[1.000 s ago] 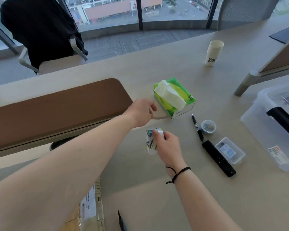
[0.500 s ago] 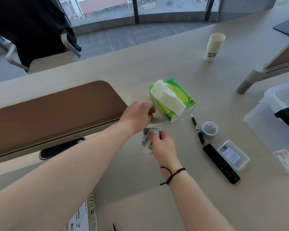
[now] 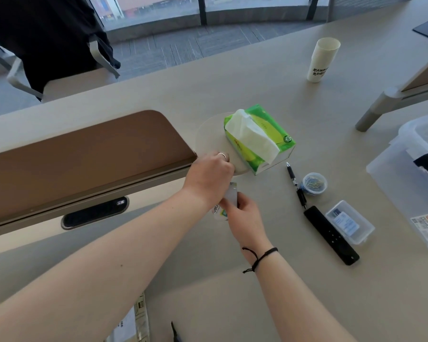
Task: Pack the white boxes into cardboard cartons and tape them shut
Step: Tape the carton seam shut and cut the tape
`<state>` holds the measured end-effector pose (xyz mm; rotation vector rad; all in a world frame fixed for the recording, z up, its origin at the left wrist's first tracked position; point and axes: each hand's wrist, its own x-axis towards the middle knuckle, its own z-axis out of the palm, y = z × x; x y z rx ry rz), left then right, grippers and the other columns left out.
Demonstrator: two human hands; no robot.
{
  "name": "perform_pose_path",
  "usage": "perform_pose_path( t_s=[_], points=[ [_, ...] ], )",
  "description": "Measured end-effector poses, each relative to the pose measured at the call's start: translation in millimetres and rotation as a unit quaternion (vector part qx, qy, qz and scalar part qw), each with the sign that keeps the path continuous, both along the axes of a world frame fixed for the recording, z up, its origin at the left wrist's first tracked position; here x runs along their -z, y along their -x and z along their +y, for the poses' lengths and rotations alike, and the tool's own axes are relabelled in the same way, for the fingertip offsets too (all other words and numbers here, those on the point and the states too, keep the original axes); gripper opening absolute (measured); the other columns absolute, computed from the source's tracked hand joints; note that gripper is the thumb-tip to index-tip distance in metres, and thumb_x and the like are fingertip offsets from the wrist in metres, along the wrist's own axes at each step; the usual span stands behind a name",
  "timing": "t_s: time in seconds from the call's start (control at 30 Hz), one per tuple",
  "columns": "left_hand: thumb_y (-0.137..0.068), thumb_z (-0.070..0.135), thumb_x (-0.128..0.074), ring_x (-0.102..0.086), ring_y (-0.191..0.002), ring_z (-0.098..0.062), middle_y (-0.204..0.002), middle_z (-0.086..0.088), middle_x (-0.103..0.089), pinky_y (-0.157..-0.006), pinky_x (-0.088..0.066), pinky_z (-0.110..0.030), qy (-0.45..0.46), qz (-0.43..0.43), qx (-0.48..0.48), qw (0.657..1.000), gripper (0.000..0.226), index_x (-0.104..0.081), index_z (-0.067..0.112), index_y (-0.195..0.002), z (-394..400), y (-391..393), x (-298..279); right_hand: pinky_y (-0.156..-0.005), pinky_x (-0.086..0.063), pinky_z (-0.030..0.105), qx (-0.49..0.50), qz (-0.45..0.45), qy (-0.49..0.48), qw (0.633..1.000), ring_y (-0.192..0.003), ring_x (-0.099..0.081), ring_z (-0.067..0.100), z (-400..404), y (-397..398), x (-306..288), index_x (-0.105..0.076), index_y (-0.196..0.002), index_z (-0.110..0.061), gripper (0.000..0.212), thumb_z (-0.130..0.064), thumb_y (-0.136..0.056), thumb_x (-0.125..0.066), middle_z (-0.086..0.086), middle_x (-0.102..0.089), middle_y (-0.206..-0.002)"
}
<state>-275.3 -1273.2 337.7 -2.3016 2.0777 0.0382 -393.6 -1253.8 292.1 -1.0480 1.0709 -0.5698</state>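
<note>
A wide beige desk (image 3: 232, 304) by the window holds a green tissue pack (image 3: 258, 138), a pen (image 3: 295, 185), a tub of paper clips (image 3: 314, 183), a black remote (image 3: 330, 234), a small clear case (image 3: 349, 222) and a paper cup (image 3: 323, 60). My right hand (image 3: 245, 218) pinches a small white box (image 3: 229, 203) just above the desk, near the tissues. My left hand (image 3: 209, 177) is curled over the box's top; whether it grips I cannot tell.

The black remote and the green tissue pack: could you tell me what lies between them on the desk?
In the head view, a black pen and a small round tub of paper clips lie between the green tissue pack and the black remote.
</note>
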Motion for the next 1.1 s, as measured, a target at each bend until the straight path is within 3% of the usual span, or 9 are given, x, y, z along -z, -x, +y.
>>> perform_pose_path(
  t_s=[0.2,0.33,0.4,0.53,0.63,0.7,0.77,0.93,1.1],
  points=[
    [-0.089,0.003,-0.047,-0.056,-0.086,-0.028,-0.106,-0.005,-0.06,-0.066,-0.037,-0.033,-0.03,-0.015,-0.044,0.998,0.031,-0.07,0.014,-0.107,5.5,7.7,-3.8,-0.062,-0.041,0.022,-0.055,-0.016,0.045,0.997,-0.068,-0.053,0.013,2.4,6.5,15.2,-0.065,-0.081,-0.008,0.01,-0.011,-0.09,-0.068,0.002,-0.064,-0.073],
    [-0.087,0.002,-0.049,-0.054,-0.079,-0.031,-0.101,-0.006,-0.061,-0.064,-0.037,-0.034,-0.028,0.003,-0.081,0.996,0.03,-0.071,0.013,-0.104,2.4,10.2,-3.3,-0.055,-0.037,0.017,-0.058,0.013,0.067,0.996,-0.059,-0.048,0.007,1.2,8.2,22.5,-0.065,-0.079,-0.011,0.013,-0.015,-0.091,-0.069,-0.001,-0.061,-0.069],
    [-0.086,0.004,-0.051,-0.061,-0.083,-0.033,-0.1,-0.006,-0.061,-0.065,-0.041,-0.035,-0.025,0.013,-0.08,0.996,0.032,-0.073,0.015,-0.107,0.6,7.3,-0.1,-0.053,-0.036,0.016,-0.056,0.023,0.076,0.995,-0.056,-0.046,0.006,1.3,6.7,23.4,-0.066,-0.078,-0.011,0.015,-0.018,-0.09,-0.07,0.003,-0.063,-0.07],
    [-0.085,0.002,-0.049,-0.064,-0.092,-0.034,-0.105,-0.007,-0.062,-0.073,-0.05,-0.038,-0.028,0.035,-0.089,0.995,0.039,-0.074,0.015,-0.113,0.6,2.6,2.9,-0.048,-0.036,0.013,-0.037,0.05,0.064,0.996,-0.049,-0.05,0.0,5.8,6.6,25.4,-0.063,-0.075,-0.012,0.019,-0.018,-0.093,-0.068,-0.007,-0.063,-0.065],
    [-0.084,0.001,-0.046,-0.063,-0.099,-0.036,-0.111,-0.01,-0.062,-0.079,-0.052,-0.039,-0.037,0.047,-0.083,0.995,0.044,-0.073,0.015,-0.116,1.2,2.1,2.2,-0.045,-0.039,0.017,-0.002,0.072,-0.005,0.997,-0.042,-0.052,0.002,25.6,18.0,38.5,-0.058,-0.061,-0.011,0.039,-0.02,-0.098,-0.061,0.002,-0.058,-0.057],
    [-0.085,0.002,-0.046,-0.063,-0.101,-0.036,-0.114,-0.009,-0.062,-0.083,-0.053,-0.039,-0.043,0.054,-0.079,0.994,0.044,-0.073,0.016,-0.118,0.6,1.4,1.5,-0.04,-0.033,0.017,0.018,0.077,-0.035,0.996,-0.034,-0.044,0.004,38.5,25.9,42.2,-0.049,-0.046,-0.019,0.055,-0.02,-0.101,-0.058,-0.007,-0.05,-0.042],
    [-0.086,0.002,-0.047,-0.063,-0.102,-0.035,-0.116,-0.007,-0.061,-0.084,-0.053,-0.04,-0.052,0.058,-0.079,0.994,0.044,-0.073,0.017,-0.118,-0.2,1.2,1.1,-0.038,-0.028,0.016,0.026,0.076,-0.049,0.996,-0.03,-0.035,0.002,43.8,26.7,47.0,-0.041,-0.047,-0.019,0.056,-0.02,-0.101,-0.057,-0.013,-0.039,-0.035],
    [-0.087,0.002,-0.045,-0.062,-0.105,-0.034,-0.121,-0.007,-0.058,-0.088,-0.054,-0.042,-0.073,0.057,-0.084,0.992,0.045,-0.07,0.015,-0.122,2.9,5.4,-1.6,-0.054,-0.037,0.028,0.033,0.084,-0.056,0.994,-0.05,-0.048,0.018,47.6,19.0,60.8,-0.048,-0.061,-0.008,0.05,-0.039,-0.097,-0.062,0.008,-0.054,-0.055],
    [-0.086,0.005,-0.045,-0.062,-0.105,-0.034,-0.122,-0.005,-0.057,-0.089,-0.054,-0.044,-0.077,0.067,-0.094,0.99,0.042,-0.07,0.013,-0.119,4.7,5.0,0.2,-0.054,-0.046,0.024,0.039,0.032,-0.1,0.994,-0.062,-0.068,0.009,41.2,20.8,60.9,-0.069,-0.079,-0.009,0.025,-0.023,-0.099,-0.063,0.008,-0.072,-0.075]
  ],
)
